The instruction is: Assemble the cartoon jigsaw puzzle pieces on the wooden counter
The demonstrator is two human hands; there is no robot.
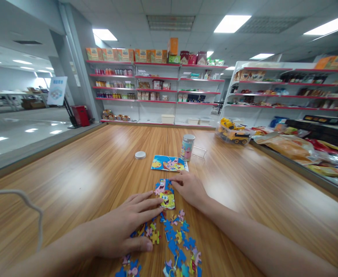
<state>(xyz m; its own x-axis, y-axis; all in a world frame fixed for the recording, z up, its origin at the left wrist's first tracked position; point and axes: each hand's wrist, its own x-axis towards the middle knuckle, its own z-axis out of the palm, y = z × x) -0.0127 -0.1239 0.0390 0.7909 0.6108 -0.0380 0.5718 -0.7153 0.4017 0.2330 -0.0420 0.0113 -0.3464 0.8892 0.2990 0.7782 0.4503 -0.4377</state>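
A partly joined jigsaw puzzle [166, 201] lies on the wooden table, showing a pink and a yellow cartoon character on blue. My left hand [125, 219] is spread flat, its fingertips resting at the puzzle's left edge and its thumb over loose pieces. At the upper right corner, my right hand [190, 188] has its thumb and index finger closed on a small blue puzzle piece [169, 181], mostly covered by the fingertips. Loose puzzle pieces [173, 246], mainly blue with some yellow and pink, are scattered below; my left hand hides some.
Beyond the puzzle lies a picture card [169, 164], with a silver-lidded printed tin [187, 148] at its right end. A white lid [140, 155] and a wire stand [200, 152] are nearby. A clear box with toy trucks [234, 132] stands far right. A white cable [27, 200] hangs left.
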